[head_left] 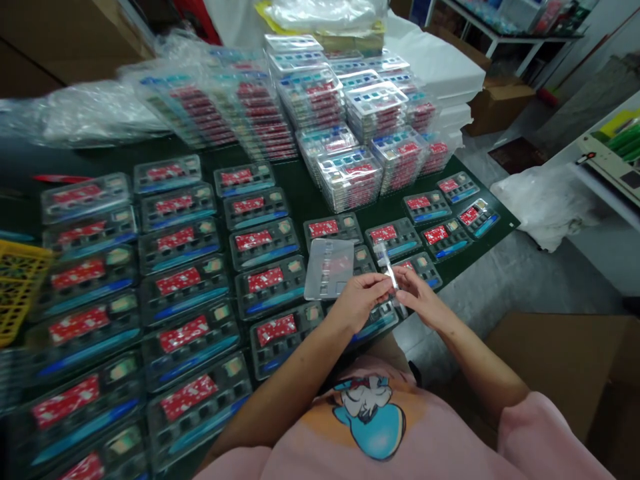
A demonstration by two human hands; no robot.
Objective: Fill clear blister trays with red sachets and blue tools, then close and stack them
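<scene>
Both my hands are at the near edge of the table, fingers closed on a thin clear plastic piece (pixel 386 261) seen nearly edge-on. My left hand (pixel 364 299) pinches it from the left. From the right, the fingers of my right hand (pixel 419 295) meet it; its exact shape is blurred. Beside my left hand, a flat translucent plastic cover (pixel 327 272) lies over part of the trays. Beneath and around my hands are clear blister trays, such as one tray (pixel 395 240) holding a red patterned card and a blue pen.
Rows of similar filled trays (pixel 183 283) cover the table's left side. Tall stacks of packed trays (pixel 350 177) stand at the back. A yellow basket (pixel 20 287) sits at the left edge, plastic wrap (pixel 95 110) behind. A cardboard box (pixel 560 367) is at my right.
</scene>
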